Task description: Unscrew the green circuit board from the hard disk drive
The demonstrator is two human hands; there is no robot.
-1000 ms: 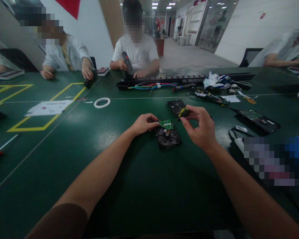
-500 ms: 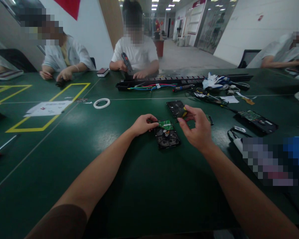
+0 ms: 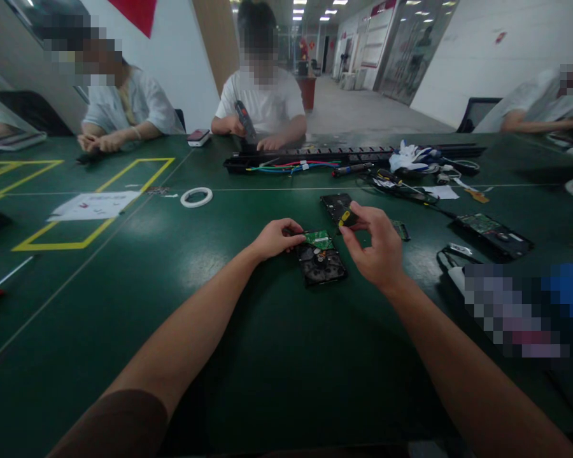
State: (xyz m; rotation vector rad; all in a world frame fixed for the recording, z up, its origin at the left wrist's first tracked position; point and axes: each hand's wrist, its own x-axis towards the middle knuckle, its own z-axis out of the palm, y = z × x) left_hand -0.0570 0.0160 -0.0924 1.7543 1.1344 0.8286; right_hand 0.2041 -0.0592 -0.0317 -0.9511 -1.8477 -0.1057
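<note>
A hard drive [image 3: 321,266] lies on the green table with its green circuit board [image 3: 319,240] facing up. My left hand [image 3: 279,240] grips the drive's far left corner between thumb and fingers. Pinched in my right hand [image 3: 378,245] is a screwdriver [image 3: 347,218] with a black and yellow handle. Its shaft, hard to make out, points down toward the board's right side. Just behind lies a second hard drive [image 3: 333,205], partly covered by the screwdriver. A loose circuit board [image 3: 400,229] rests behind my right hand.
Another hard drive [image 3: 494,235] and a strapped pouch [image 3: 501,312] lie to the right. A black power strip [image 3: 286,162] with coloured wires, a screwdriver and gloves [image 3: 413,158] line the back. Left are a tape roll [image 3: 197,198] and paper [image 3: 93,205]. Several people sit around the table.
The screwdriver handle has turned in my right hand's fingers, showing more yellow. My left hand keeps its place on the hard drive. The left co-worker's hands have moved closer together.
</note>
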